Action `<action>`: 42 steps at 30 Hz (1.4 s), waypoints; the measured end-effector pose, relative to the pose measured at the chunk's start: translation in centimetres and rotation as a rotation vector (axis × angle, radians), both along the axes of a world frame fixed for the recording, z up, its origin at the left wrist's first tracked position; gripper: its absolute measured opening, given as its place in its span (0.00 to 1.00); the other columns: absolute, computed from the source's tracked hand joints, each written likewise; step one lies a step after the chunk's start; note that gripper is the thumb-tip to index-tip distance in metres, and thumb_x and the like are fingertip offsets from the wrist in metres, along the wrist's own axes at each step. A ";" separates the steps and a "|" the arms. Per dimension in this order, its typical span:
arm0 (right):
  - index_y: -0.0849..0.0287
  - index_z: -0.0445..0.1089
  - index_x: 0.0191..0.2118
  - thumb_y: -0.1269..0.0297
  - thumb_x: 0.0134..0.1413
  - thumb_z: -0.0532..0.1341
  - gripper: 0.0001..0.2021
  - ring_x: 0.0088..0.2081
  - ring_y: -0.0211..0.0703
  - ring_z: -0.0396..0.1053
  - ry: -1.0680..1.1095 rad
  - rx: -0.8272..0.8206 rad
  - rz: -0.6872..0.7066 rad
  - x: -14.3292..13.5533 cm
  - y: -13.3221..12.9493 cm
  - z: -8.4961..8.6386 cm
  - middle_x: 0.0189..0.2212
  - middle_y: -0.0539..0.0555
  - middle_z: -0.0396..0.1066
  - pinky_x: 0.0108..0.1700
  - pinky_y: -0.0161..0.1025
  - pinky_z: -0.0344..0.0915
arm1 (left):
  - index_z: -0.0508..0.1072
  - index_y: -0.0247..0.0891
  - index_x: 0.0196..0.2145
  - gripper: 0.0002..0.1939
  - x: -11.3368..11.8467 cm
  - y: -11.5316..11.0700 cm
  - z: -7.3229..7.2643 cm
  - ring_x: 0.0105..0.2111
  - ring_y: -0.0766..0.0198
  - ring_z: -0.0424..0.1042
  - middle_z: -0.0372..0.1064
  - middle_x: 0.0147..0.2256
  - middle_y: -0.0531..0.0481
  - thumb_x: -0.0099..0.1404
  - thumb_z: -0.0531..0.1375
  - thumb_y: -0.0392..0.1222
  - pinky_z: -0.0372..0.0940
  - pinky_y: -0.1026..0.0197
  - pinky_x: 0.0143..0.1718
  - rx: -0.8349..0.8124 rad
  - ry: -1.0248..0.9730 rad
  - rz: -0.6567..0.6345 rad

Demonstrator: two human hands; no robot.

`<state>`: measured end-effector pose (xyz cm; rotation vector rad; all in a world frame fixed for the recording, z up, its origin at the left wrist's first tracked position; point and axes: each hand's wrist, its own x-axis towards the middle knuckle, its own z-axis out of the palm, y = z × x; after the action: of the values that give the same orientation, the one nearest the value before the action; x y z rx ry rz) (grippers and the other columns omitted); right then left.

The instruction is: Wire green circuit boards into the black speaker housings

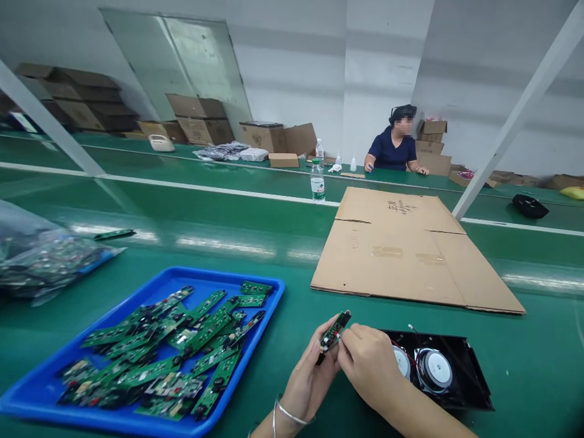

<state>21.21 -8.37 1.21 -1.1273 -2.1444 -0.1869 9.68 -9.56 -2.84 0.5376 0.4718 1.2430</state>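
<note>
My left hand (311,371), with a silver bangle at the wrist, holds a small green circuit board (334,334) upright between thumb and fingers. Against the board's right side, the fingertips of my right hand (369,359) are pinched on a small whitish piece, perhaps a connector. Partly behind my right hand and forearm lies a black speaker housing (474,371) with two round silver-white speakers (437,368) and thin red and dark wires. To the left, many green boards (207,334) are heaped in a blue tray (278,291).
A flattened cardboard sheet (396,255) lies beyond my hands. At far left is a plastic bag of boards (41,261), with a loose board (115,235) nearby. A water bottle (317,181) stands farther back. Across the tables sits a person (393,146) among cardboard boxes.
</note>
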 end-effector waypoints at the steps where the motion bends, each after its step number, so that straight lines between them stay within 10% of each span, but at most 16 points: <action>1: 0.59 0.55 0.20 0.74 0.55 0.44 0.15 0.20 0.37 0.52 -0.013 0.013 -0.001 0.0 -0.1 -0.1 0.17 0.49 0.57 0.25 0.35 0.44 | 0.68 0.43 0.46 0.21 0.0 -0.1 0.3 0.51 0.52 0.60 0.60 0.53 0.44 0.56 0.57 0.52 0.58 0.52 0.51 -0.007 0.014 0.015; 16: 0.59 0.57 0.21 0.77 0.55 0.44 0.14 0.21 0.39 0.51 -0.079 0.136 0.062 -0.8 -0.8 -1.0 0.18 0.51 0.56 0.23 0.38 0.43 | 0.73 0.44 0.33 0.13 -0.5 -1.2 2.1 0.51 0.56 0.61 0.67 0.47 0.49 0.48 0.63 0.50 0.55 0.57 0.50 -0.049 0.219 0.154; 24: 0.59 0.64 0.29 0.66 0.52 0.58 0.04 0.31 0.41 0.62 -0.212 -0.321 -0.040 4.3 -0.4 3.8 0.27 0.50 0.65 0.30 0.37 0.56 | 0.69 0.38 0.43 0.25 -1.0 1.0 1.0 0.26 0.64 0.67 0.72 0.36 0.43 0.47 0.64 0.49 0.62 0.62 0.28 -0.034 0.520 0.104; 31: 0.57 0.65 0.33 0.72 0.57 0.50 0.08 0.34 0.37 0.65 -0.021 -0.772 -0.233 12.6 -3.1 3.9 0.32 0.49 0.67 0.34 0.33 0.60 | 0.65 0.39 0.42 0.26 -2.3 0.3 3.2 0.33 0.55 0.72 0.71 0.32 0.47 0.44 0.67 0.44 0.65 0.54 0.38 -0.044 0.393 -0.340; 36: 0.60 0.65 0.38 0.71 0.55 0.53 0.06 0.33 0.40 0.66 -0.057 -0.659 -0.456 11.9 -2.9 1.3 0.33 0.52 0.66 0.33 0.36 0.61 | 0.63 0.38 0.34 0.21 -0.8 -1.5 3.3 0.30 0.63 0.71 0.72 0.37 0.43 0.44 0.68 0.43 0.63 0.64 0.30 0.044 0.359 -0.768; 42: 0.59 0.67 0.35 0.73 0.53 0.54 0.06 0.28 0.38 0.65 -0.098 -0.418 -0.397 10.6 -1.1 0.0 0.32 0.53 0.63 0.25 0.33 0.59 | 0.64 0.40 0.37 0.16 4.0 -3.8 5.5 0.27 0.64 0.69 0.70 0.31 0.48 0.51 0.62 0.45 0.62 0.65 0.28 0.125 0.785 -0.426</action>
<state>31.83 -9.44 1.17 -1.8170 -2.0759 0.0342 13.69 -13.33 2.63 1.1765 0.8808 0.6172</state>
